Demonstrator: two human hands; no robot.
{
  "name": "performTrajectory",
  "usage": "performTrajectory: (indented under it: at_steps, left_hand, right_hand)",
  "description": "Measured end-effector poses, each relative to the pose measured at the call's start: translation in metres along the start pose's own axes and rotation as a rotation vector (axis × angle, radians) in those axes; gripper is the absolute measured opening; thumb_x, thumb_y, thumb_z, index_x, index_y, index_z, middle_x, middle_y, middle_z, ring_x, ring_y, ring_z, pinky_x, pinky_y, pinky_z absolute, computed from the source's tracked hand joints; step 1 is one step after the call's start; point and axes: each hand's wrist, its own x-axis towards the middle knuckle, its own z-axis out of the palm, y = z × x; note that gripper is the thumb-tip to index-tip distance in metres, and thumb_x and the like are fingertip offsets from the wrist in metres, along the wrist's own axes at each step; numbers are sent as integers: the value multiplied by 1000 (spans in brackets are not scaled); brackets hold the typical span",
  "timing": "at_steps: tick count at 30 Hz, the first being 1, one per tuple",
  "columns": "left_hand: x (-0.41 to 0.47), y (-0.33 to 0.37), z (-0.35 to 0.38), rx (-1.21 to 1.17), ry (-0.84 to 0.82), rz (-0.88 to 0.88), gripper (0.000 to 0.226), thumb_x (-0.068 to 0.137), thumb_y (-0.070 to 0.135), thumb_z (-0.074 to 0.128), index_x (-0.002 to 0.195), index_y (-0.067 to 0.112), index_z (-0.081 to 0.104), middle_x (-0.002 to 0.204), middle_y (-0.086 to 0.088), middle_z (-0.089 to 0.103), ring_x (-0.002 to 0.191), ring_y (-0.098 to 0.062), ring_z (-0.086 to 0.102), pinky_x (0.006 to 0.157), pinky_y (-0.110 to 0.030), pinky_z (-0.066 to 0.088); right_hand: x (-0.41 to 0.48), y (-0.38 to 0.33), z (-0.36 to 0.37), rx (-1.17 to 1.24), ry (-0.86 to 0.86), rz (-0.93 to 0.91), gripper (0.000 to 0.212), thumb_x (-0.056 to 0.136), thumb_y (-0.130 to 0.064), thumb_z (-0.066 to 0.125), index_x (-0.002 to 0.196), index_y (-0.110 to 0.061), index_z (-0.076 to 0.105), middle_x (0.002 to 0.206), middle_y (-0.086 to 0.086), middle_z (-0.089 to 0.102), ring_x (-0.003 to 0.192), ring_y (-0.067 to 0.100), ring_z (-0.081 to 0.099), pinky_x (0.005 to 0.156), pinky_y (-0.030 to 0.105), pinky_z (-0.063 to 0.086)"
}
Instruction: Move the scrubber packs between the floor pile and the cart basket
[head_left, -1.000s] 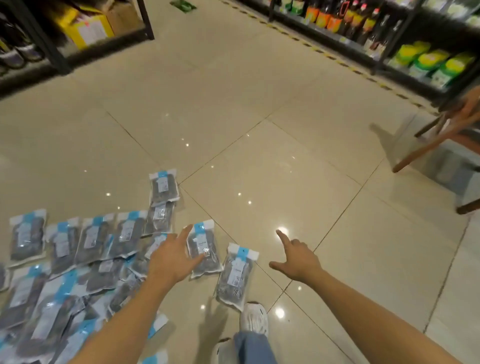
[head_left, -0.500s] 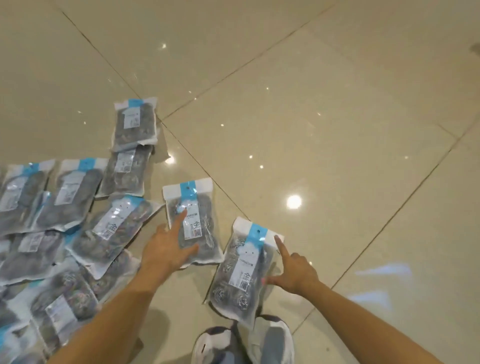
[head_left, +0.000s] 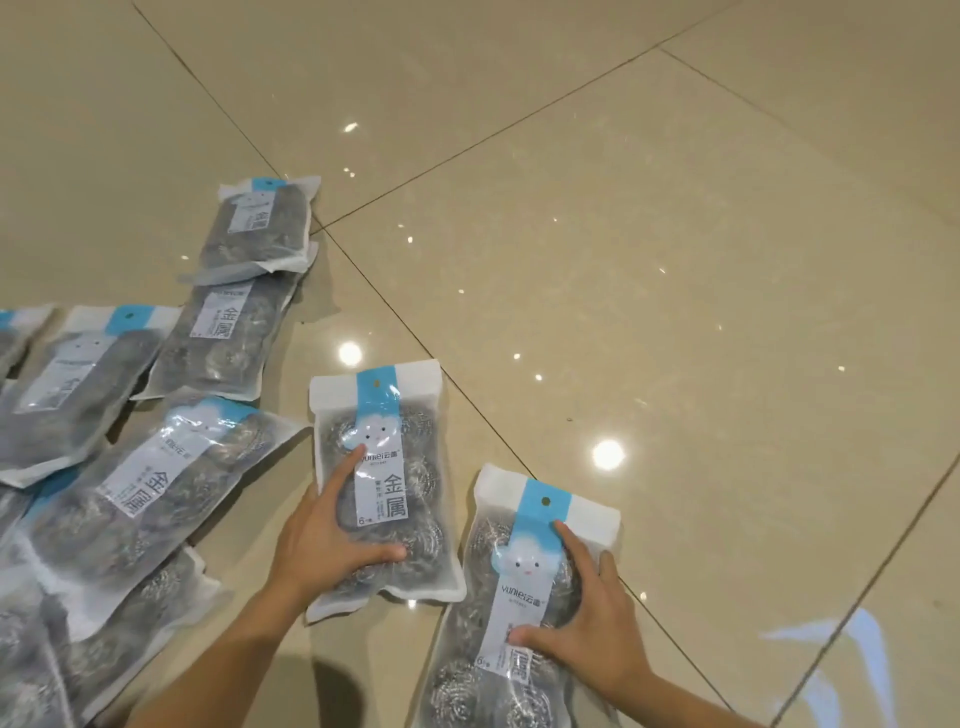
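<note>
Head view, looking down at a glossy beige tiled floor (head_left: 675, 312).

Left hand (head_left: 332, 540): lies flat on a clear packet of steel scourers (head_left: 384, 499), index finger stretched up along the label's left edge, thumb spread across the packet's lower part. Fingers look extended, pressing rather than curled round it. The packet lies face up on the floor, blue header strip pointing away from the person.

Right hand (head_left: 587, 618): rests on a second packet (head_left: 519, 597), just right of the first and closer to the camera. Index finger reaches up to the blue strip, thumb lies across the white label, the other fingers hang over the packet's right edge. Whether they hook under that edge, cannot tell. This packet also lies flat, tilted slightly.

The two packets sit just beside each other, edges nearly touching.

Left of them: a spread of more packets (head_left: 150, 483) of the same kind, several overlapping.
</note>
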Motion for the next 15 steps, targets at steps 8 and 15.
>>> performTrajectory:
  at_steps: [8, 15]
  left_hand:
    - [-21, 16, -31, -265, -10, -20, 98, 44, 8, 93, 126, 35, 47, 117, 5, 56, 112, -20, 53, 97, -40, 46]
    - [-88, 119, -140, -291, 84, 44, 91, 43, 7, 93, 110, 47, 47, 115, 8, 57, 108, -16, 53, 92, -35, 47]
  right_hand:
    - [27, -59, -23, 37, -107, -74, 92, 52, -12, 87, 132, -35, 47, 124, -5, 57, 111, 13, 57, 102, 32, 45]
    - [-2, -204, -169, -107, 30, -151, 76, 60, -8, 79, 128, -28, 53, 119, 0, 64, 102, 18, 61, 94, 23, 43]
